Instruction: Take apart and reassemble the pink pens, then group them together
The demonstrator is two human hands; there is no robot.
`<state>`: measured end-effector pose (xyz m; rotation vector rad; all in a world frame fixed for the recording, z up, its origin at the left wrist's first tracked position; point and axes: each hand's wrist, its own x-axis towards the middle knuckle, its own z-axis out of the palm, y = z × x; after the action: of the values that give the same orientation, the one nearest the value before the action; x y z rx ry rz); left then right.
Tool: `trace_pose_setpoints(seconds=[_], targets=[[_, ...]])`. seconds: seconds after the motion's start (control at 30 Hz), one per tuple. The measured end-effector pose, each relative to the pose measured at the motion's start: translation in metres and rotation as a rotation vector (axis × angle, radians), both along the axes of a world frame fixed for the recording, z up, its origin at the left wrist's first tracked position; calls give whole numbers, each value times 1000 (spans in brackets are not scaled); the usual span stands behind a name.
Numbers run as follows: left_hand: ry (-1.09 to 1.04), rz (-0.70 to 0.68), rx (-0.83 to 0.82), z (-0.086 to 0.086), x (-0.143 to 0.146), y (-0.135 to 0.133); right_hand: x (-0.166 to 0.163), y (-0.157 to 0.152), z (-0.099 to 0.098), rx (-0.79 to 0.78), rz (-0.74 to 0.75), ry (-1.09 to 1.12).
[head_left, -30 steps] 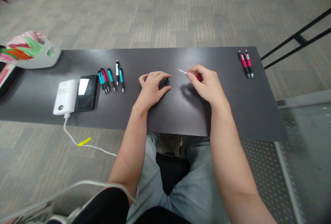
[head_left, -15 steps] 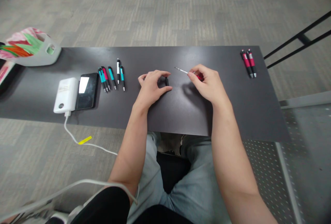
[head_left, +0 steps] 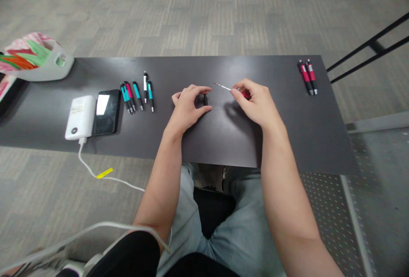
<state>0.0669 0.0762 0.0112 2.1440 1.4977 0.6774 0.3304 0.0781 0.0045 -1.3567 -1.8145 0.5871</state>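
Note:
My left hand (head_left: 188, 105) rests low over the dark table, thumb and forefinger curved around a short black pen barrel (head_left: 205, 99). The barrel's lower end meets the thumb; its upper end is partly behind the fingers. My right hand (head_left: 254, 100) pinches the red upper half of a pen (head_left: 245, 94), mostly covered by the fingers. From it a thin silvery refill (head_left: 223, 86) sticks out leftward, its tip a short gap from my left fingertips.
Left of my hands lie several pens (head_left: 136, 96), teal, red and white. Beyond them are a black phone (head_left: 110, 119), a white power bank (head_left: 78, 117) with a cable (head_left: 83, 160), and a white basket (head_left: 65, 72). Two red pens (head_left: 307, 77) lie at the table's right end.
Both hands keep nearly the same pose and hold the same pen parts. The whole view has shifted very slightly.

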Motion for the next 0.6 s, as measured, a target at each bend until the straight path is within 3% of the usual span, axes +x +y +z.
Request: trace_pose_setpoints(seconds=[0.6], targets=[[14, 48, 1, -6, 3, 1, 0, -2, 5, -54, 5, -30]])
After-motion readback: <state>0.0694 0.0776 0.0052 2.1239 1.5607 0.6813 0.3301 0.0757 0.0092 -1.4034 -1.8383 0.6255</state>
